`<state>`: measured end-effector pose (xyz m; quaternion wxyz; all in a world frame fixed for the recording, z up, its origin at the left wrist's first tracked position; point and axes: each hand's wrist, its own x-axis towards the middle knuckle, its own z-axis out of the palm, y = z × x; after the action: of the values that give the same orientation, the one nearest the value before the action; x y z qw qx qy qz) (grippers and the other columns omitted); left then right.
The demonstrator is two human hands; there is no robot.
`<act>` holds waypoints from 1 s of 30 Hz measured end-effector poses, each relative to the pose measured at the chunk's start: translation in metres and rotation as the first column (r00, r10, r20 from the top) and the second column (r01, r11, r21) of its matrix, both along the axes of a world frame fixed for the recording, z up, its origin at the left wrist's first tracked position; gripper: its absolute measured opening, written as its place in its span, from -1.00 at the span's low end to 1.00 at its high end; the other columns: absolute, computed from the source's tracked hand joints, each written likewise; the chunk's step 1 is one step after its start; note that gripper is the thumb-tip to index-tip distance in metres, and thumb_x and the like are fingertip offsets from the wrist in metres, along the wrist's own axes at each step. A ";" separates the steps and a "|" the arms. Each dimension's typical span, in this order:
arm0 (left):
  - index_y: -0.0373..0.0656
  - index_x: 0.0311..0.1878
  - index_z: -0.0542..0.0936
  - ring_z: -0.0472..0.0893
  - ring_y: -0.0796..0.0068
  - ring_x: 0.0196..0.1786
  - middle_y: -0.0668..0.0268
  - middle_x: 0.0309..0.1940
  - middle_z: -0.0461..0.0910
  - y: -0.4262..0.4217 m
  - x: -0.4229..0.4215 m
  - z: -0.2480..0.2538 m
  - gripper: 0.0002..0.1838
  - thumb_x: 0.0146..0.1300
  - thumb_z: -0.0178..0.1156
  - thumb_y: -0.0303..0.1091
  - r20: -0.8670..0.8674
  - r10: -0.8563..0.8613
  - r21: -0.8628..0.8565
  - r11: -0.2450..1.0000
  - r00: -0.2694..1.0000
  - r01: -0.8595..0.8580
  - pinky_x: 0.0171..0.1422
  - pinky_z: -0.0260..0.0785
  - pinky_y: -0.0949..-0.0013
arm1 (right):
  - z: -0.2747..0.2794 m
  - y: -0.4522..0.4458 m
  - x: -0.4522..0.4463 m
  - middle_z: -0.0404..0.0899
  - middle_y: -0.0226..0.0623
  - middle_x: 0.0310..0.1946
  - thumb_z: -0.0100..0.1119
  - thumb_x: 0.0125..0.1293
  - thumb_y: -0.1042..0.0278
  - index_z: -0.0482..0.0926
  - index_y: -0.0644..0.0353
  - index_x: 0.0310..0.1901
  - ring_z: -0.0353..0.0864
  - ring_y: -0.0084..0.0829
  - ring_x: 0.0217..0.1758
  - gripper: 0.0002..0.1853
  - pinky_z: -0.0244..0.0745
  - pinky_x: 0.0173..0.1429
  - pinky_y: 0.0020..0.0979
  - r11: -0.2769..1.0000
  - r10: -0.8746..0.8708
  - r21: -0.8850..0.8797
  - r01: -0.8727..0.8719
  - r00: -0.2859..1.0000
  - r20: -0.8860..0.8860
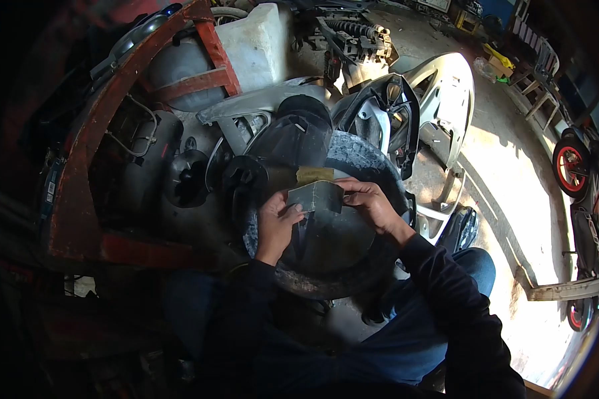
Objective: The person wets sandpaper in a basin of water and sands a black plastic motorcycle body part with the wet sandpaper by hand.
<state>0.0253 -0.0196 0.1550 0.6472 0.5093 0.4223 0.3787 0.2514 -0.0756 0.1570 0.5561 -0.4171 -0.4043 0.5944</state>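
Between my two hands is a small grey sheet, apparently sandpaper (307,197), bent along a crease near its middle. My left hand (277,225) pinches its left edge, thumb on the near face. At the opposite edge, my right hand (371,205) grips the sheet with thumb and fingers. A yellowish-brown piece (314,174) shows just behind the sheet; I cannot tell what it is. Both hands are above a round black tub (313,284) with a dark, water-like surface inside. A dark motorcycle fender-like part (293,141) leans over the tub's far side.
Black and silver fairing parts (402,110) and a pale curved panel (454,86) stand right of the tub. At left is a rusty red metal frame (80,179). A white block (256,50) stands behind. A motorcycle with a red-rimmed wheel (570,163) is far right.
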 end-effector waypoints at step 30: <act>-0.20 0.40 0.35 0.57 0.46 0.18 0.20 0.34 0.42 -0.002 0.006 -0.004 -0.35 0.21 0.14 -0.74 0.017 -0.071 0.158 0.985 0.997 0.067 0.22 0.47 0.37 | 0.017 -0.004 -0.006 0.43 -0.26 0.29 0.14 0.03 0.86 0.09 0.05 0.56 0.53 -0.53 -0.02 0.00 0.51 0.08 -0.48 0.996 0.069 0.042 -0.084 0.958 0.278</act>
<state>0.0312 -0.0221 0.1509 0.6224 0.5688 0.3659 0.3939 0.2453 -0.0796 0.1741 0.4818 -0.4650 -0.5094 0.5405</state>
